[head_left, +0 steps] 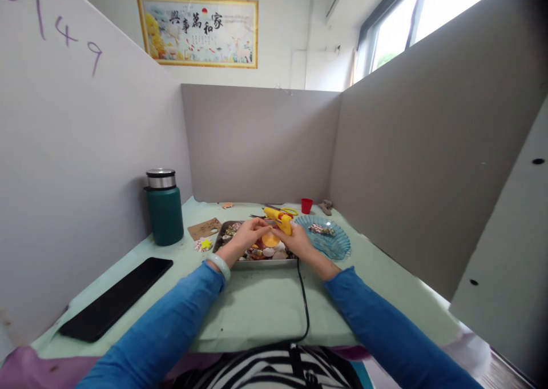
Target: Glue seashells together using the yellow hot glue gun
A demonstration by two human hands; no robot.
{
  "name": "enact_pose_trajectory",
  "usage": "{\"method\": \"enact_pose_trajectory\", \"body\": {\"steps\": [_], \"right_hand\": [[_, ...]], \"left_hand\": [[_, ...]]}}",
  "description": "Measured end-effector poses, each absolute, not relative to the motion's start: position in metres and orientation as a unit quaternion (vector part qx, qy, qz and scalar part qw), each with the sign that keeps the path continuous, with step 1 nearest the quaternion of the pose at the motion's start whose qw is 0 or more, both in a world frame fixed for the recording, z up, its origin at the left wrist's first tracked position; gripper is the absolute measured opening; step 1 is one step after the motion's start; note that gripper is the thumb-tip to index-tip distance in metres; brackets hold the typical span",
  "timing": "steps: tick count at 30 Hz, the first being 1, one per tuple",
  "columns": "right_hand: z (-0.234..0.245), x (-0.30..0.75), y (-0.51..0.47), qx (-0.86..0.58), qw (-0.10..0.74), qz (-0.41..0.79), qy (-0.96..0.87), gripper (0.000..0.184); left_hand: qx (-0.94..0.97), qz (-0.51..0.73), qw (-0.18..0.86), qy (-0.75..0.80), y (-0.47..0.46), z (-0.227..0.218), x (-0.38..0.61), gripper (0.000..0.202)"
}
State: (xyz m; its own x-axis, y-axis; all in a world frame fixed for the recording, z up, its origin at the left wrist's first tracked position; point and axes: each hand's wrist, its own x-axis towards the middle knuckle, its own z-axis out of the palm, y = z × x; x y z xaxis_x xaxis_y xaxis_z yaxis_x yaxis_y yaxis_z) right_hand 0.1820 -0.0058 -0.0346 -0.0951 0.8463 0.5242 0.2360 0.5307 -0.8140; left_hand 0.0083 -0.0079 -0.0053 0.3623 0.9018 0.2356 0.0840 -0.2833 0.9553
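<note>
Worktop (385,297), green-covered. Metal tray (257,265), mid-worktop towards the far edge, filled with shell-like pieces; presumably central so both hands reach it. Blue plate (342,243), right of the tray, bearing small pieces, perhaps to keep them separate. Green bottle (165,215), upright by the left edge, likely clear of the elbows. Black slab, phone-like (120,297), near left corner. Right hand (297,241), over the tray, closed round the glue gun (278,219), seemingly for a steady grip. Left hand (250,233), fingers bunched beside it; whether pinching cannot be told. Red cup (306,205), far edge. Orange piece (270,240), between the hands, over the tray.
</note>
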Motion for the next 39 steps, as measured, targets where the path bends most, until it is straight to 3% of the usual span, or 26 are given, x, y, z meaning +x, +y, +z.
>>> {"method": "enact_pose_trajectory", "body": {"steps": [16,39], "right_hand": [[-0.0328,0.1852,-0.0077,-0.378,0.544,0.297,-0.688,0.031],[-0.0288,0.1818,-0.0116,-0.412,0.513,0.248,-0.711,0.032]], "left_hand": [[0.715,0.399,0.472,0.328,-0.0078,-0.0064,0.0067,0.038],[0.664,0.458,0.453,0.380,-0.0053,-0.0046,0.0089,0.021]]}}
